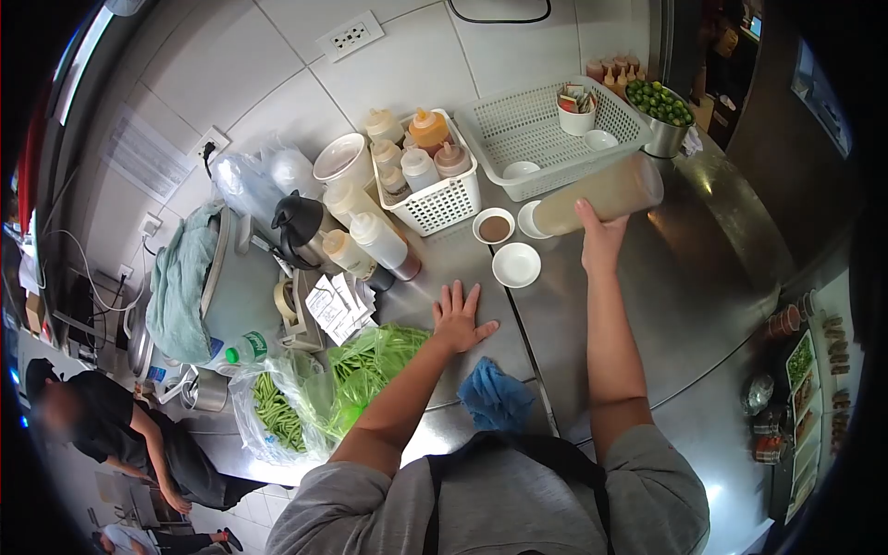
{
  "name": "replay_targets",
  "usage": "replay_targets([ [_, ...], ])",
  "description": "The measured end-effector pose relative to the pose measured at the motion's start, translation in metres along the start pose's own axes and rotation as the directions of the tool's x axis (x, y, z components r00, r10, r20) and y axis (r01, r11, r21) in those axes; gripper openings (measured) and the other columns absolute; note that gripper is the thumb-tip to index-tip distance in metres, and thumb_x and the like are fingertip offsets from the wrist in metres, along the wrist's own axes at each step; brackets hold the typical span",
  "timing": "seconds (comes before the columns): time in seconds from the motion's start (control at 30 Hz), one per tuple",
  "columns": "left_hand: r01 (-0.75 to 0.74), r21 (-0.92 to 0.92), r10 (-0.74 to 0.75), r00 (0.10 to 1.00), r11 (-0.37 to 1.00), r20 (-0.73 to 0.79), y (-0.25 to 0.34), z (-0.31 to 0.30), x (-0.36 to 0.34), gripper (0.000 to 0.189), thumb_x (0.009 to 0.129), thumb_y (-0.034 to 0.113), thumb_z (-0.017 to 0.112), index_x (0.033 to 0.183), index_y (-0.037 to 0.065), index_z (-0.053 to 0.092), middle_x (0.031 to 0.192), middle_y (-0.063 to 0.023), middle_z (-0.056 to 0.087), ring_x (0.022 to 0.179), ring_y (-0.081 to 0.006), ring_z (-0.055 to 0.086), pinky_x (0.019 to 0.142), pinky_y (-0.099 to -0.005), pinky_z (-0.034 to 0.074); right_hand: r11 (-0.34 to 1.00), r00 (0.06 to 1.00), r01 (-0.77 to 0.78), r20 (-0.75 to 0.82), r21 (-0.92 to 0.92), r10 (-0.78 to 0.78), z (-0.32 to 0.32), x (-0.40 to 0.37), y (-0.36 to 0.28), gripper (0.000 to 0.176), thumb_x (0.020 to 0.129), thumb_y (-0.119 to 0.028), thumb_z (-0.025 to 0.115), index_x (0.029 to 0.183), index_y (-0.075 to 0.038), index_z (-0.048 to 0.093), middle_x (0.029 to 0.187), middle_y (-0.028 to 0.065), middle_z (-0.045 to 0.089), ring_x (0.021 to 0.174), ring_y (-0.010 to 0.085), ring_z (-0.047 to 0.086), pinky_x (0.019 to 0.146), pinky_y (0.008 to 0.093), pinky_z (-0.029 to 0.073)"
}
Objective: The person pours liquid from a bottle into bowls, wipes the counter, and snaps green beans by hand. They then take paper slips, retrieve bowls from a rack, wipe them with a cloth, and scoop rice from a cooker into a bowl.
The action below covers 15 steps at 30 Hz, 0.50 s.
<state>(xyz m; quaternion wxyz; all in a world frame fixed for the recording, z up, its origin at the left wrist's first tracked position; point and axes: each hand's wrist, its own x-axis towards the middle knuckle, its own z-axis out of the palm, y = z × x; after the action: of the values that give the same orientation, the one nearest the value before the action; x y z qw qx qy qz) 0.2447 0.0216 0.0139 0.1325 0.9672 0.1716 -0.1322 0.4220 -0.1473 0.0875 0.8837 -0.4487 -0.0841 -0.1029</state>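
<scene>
My right hand [603, 242] is wrapped round a large bottle [606, 192] of cloudy tan liquid. The bottle lies tipped nearly sideways, its lower end over a small white bowl [528, 220] that it partly covers; its mouth is hidden. Left of that bowl, a second small bowl [494, 226] holds something brown. A third white bowl [516, 265] sits nearer me and looks bare inside. Flat on the steel counter [592, 351], my left hand [462, 319] rests with fingers spread, holding nothing. A crumpled blue cloth [496, 393] lies just below it.
A white basket [442, 202] of squeeze bottles and a grey basket [546, 120] stand along the wall. Limes fill a metal pot [661, 116] at the back right. Bags of green beans [277, 412] and paper slips [340, 305] lie left. A co-worker [139, 435] stands far left.
</scene>
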Motion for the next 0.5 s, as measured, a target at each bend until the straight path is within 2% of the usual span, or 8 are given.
replay_targets([
  [0.1,-0.027,-0.011,0.028,0.997,1.000,0.076,-0.005,-0.007,0.004,0.087,0.067,0.060,0.049,0.132,0.020,0.007,0.136,-0.0178,-0.004,0.124,-0.0377,-0.007,0.096,-0.0535,0.002,0.998,0.999,-0.010,0.038,-0.066,0.012,0.006,0.014,0.003,0.057,0.064,0.001,0.066,0.110,-0.002,0.033,0.103,0.0083,0.046,0.090,0.0144,0.048,0.079,0.0261,0.040],
  [0.2,-0.021,-0.016,0.023,0.991,1.000,0.133,-0.007,-0.010,0.009,0.088,0.066,0.058,0.051,0.132,0.021,0.006,0.136,-0.0179,-0.005,0.124,-0.0378,-0.009,0.096,-0.0532,0.001,0.990,0.995,0.050,0.090,-0.128,-0.039,0.007,0.027,0.016,0.052,0.064,-0.001,0.067,0.106,-0.002,0.037,0.098,0.0071,0.049,0.087,0.0136,0.050,0.077,0.0257,0.041],
  [0.5,-0.032,-0.022,0.036,0.981,0.999,0.192,-0.011,-0.015,0.011,0.092,0.066,0.058,0.053,0.132,0.022,0.001,0.135,-0.0193,-0.010,0.123,-0.0387,-0.012,0.095,-0.0529,0.000,0.968,0.995,0.096,0.043,-0.231,-0.088,0.017,0.034,0.009,0.041,0.066,0.000,0.066,0.101,-0.002,0.046,0.093,0.0046,0.054,0.084,0.0110,0.052,0.075,0.0234,0.041],
])
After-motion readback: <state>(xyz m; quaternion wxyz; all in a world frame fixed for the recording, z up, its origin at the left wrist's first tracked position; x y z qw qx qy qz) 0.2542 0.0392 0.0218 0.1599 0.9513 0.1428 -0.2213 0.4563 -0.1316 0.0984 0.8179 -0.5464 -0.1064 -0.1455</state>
